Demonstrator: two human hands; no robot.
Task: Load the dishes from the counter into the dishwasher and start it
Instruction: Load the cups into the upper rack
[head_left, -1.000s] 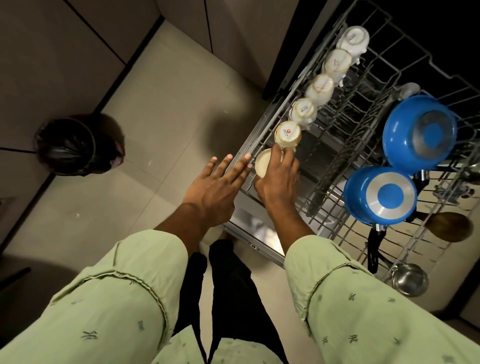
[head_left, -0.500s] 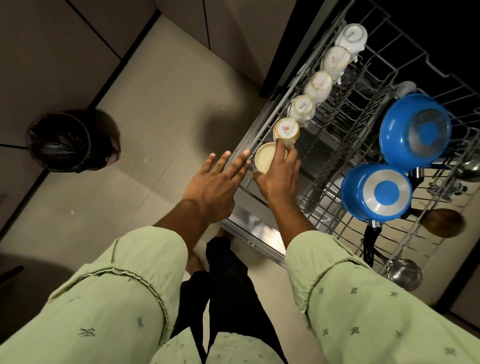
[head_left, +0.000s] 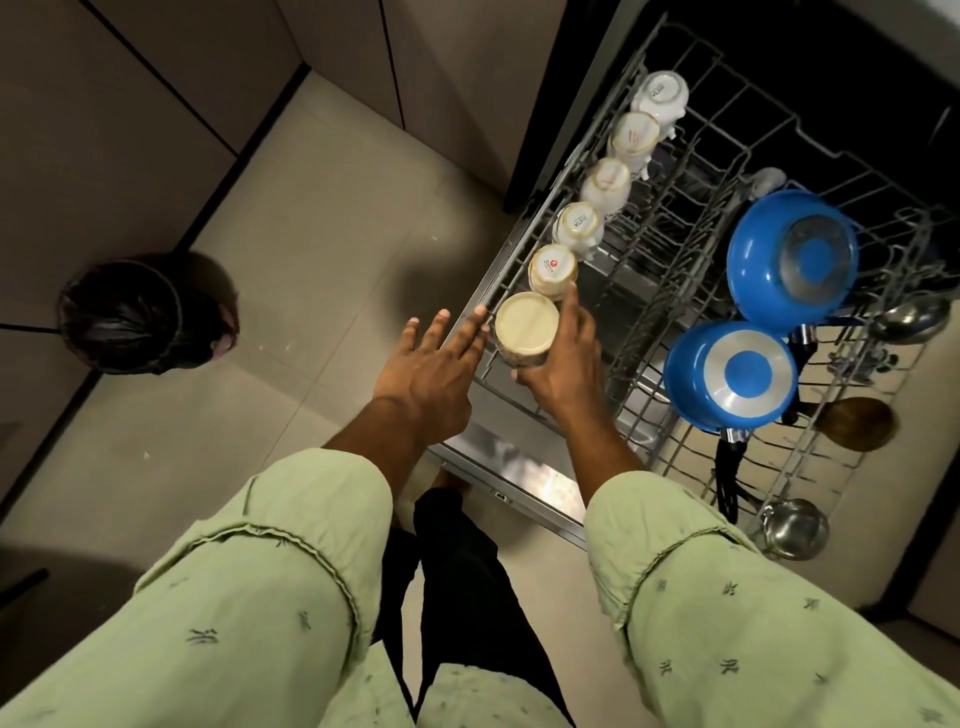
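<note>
**Upturned cup held at the front corner of the dishwasher rack**

We look down from head height at two hands over a pulled-out dishwasher rack (head_left: 579, 156). The right grip (head_left: 563, 369) has its fingers and thumb curled round a cream cup (head_left: 524, 327). The cup is upside down, with its pale base facing us, and sits at the rack's front left corner. We cannot tell whether it rests on the wires. The forefinger points away from us, and its tip lies just beside the next cup.

The left grip (head_left: 431, 374) is just left of the held cup, with its fingers straight, slightly spread and holding nothing. Its fingertips reach the rack's edge. We cannot tell whether they touch the cup.

Beyond the right grip, a row of five upturned cups (head_left: 605, 187) runs away from us along the rack's left side.

To the right of the right grip, two blue pans lie bottom up. The near pan (head_left: 730, 374) is close by, and the far pan (head_left: 792, 260) is beyond it. A wooden spoon (head_left: 854, 423) and a steel ladle (head_left: 795, 527) lie further right.

Well to the left of the left grip, a bin lined with a dark bag (head_left: 135, 312) stands on the tiled floor. Pale green sleeves cover both forearms.
</note>
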